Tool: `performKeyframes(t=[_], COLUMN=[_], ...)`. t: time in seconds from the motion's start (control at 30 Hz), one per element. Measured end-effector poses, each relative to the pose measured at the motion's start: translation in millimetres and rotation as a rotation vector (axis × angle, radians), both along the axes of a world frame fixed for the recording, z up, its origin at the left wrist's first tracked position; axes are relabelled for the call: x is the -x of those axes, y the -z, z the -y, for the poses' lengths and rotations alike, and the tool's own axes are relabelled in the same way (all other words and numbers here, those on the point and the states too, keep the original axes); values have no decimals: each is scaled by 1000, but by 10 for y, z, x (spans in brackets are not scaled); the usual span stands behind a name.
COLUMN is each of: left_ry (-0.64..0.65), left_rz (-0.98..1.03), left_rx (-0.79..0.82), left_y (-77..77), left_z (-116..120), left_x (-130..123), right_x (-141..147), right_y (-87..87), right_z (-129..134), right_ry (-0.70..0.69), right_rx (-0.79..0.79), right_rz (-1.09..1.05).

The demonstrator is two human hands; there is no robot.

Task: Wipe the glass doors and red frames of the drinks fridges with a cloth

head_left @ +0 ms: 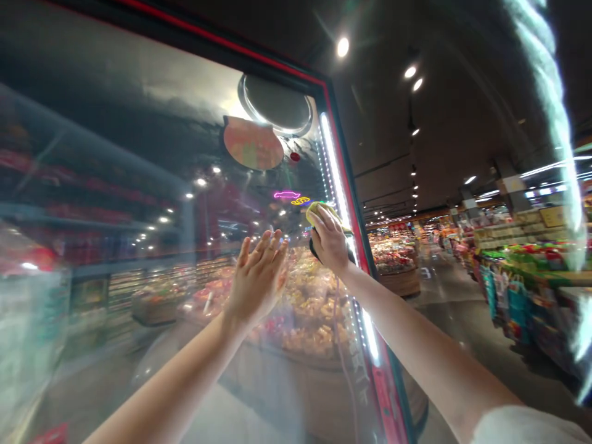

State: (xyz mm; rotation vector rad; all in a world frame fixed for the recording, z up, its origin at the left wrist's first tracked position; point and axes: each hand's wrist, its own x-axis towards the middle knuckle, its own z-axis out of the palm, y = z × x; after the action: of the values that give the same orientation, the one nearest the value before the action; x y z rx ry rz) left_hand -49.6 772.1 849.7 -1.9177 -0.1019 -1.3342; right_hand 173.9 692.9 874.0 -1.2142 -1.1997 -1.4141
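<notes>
Before me stands a large glass panel (152,320) in a black and red frame (339,142). My left hand (259,277) lies against the glass with its fingers stretched out and nothing in it. Higher and to the right, my right hand (329,240) holds a yellow-green cloth (316,209) to the glass, close to the frame's right upright. The cloth shows beyond the fingertips; the palm hides the rest. A bright LED strip (335,166) runs along that upright, partly behind the right hand and forearm.
Reflections of lights and goods cover the glass. A round lit fixture (277,105) and an orange-pink rounded shape (253,145) show near its top. Right of the frame, a shop floor (444,296) runs back between a round produce stand (395,259) and laden shelves (513,246).
</notes>
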Motion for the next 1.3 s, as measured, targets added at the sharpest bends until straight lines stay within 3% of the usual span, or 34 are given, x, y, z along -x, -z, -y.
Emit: performKeyframes(t=[0.07, 0.13, 0.23, 0.3, 0.37, 0.47, 0.53, 0.6, 0.7, 0.83, 0.9, 0.97, 1.03, 1.1, 1.2, 1.3], left_ry=[-2, -7, -28, -50, -73, -96, -102, -105, -120, -151, -155, -148, -142, -148, -180, -207], left_rz=[-6, -11, -2, 4, -7, -34, -39, -42, -44, -47, -49, -47, -47, -49, -53, -64], left_rx=[22, 36, 43, 48, 56, 69, 73, 76, 84, 93, 97, 102, 103, 102, 97, 94], left_y=[42, 80, 116, 129, 137, 155, 170, 183, 191, 181, 178, 185, 204, 232, 266, 272], left_z=[-11, -32, -70, -83, -79, -48, -25, -13, -17, -31, -28, -20, -15, -17, -29, -31], left_x=[98, 200, 322, 373, 409, 455, 494, 539, 602, 629, 625, 627, 649, 695, 783, 841], right_x=[-18, -69, -35, 103, 265, 359, 274, 129, 19, 285, 440, 483, 397, 250, 173, 446], right_y=[265, 376, 180, -17, -86, 119, 311, 379, 161, -214, -186, -19, 172, 260, 99, -195], right_z=[69, 123, 40, -91, -186, -145, -33, 50, -14, -247, -262, -188, -85, -32, -127, -318], right_ry=[-48, -93, -120, -104, -87, -95, -104, -106, -109, -104, -114, -140, -179, -209, -221, -251], right_rx=[63, 78, -43, -146, -168, -30, 85, 128, 12, -106, -36, 69, 128, 71, -127, -207], right_rz=[61, 57, -73, -166, -168, 4, 118, 149, 17, -99, -19, 96, 178, 171, 8, -134])
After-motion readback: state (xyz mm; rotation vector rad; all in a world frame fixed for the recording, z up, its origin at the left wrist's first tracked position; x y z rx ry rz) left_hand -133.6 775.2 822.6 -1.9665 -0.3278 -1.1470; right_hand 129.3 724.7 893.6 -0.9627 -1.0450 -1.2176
